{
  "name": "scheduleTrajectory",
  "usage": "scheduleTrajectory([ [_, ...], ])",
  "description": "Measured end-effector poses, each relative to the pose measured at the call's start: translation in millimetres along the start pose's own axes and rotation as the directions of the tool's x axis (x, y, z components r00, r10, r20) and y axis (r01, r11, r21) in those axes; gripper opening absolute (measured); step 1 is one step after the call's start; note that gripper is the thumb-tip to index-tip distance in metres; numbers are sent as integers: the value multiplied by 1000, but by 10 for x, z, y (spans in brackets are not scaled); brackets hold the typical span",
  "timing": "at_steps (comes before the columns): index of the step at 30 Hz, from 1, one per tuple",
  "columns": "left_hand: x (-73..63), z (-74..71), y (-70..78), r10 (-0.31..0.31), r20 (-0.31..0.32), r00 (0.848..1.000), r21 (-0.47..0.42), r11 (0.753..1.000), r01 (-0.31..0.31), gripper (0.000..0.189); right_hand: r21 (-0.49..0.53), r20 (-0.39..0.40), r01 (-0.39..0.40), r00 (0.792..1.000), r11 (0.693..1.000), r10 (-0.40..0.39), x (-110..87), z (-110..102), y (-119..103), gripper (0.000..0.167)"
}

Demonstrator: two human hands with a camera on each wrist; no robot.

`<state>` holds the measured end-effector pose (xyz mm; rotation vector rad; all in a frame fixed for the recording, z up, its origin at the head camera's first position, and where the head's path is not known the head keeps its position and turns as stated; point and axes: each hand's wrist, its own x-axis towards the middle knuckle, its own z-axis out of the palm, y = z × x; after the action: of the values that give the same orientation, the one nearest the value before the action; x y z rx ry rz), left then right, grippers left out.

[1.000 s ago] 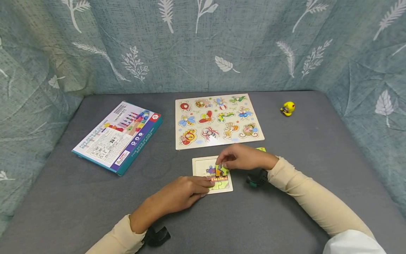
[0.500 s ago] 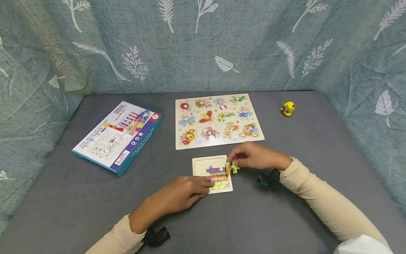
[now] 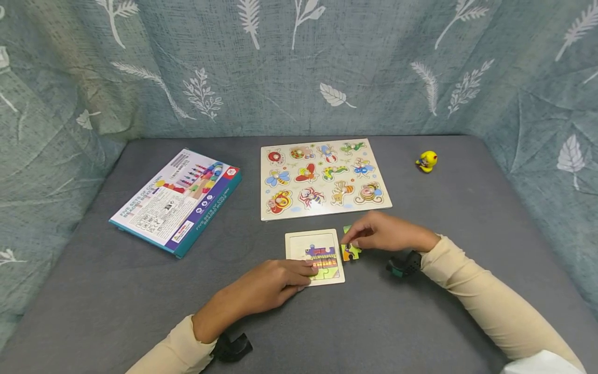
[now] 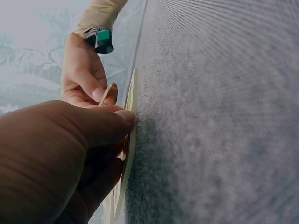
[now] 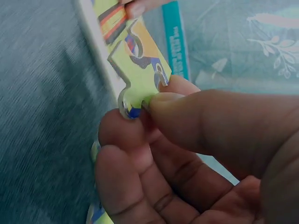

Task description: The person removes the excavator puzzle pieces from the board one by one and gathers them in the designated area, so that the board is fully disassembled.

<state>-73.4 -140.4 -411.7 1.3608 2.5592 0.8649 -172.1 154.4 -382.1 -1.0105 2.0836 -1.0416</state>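
Just right of the frame's centre, a person's right hand (image 3: pixel 385 231) pinches a puzzle piece (image 3: pixel 349 253) in its fingers (image 5: pixel 122 133) beside a tray (image 3: pixel 299 245), where the left hand (image 3: pixel 266 283) rests extended fingers.

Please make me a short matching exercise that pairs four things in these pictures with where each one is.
Column one
1. green-and-orange puzzle piece
2. pale puzzle tray
3. teal-edged box
4. yellow toy

Column two
A. on the left side of the table
B. pinched in the right grip
C. at the far right part of the table
D. touched by the fingers of the left grip

Right pairs: 1-B, 2-D, 3-A, 4-C.
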Motion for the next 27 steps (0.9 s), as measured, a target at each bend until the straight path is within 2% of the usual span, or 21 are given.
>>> scheduleTrajectory([
  [7,0,4,-7,5,2,1000,0,1000,-5,20,-45,-7,-11,1000,999,11,-37,-28,70,20],
  [19,8,3,-17,31,-11,999,15,999,-31,18,-43,5,-35,999,998,35,-65,-43,86,20],
  [27,2,5,-5,-14,19,1000,-2,1000,14,20,-64,4,-19,1000,998,19,-95,-44,112,20],
])
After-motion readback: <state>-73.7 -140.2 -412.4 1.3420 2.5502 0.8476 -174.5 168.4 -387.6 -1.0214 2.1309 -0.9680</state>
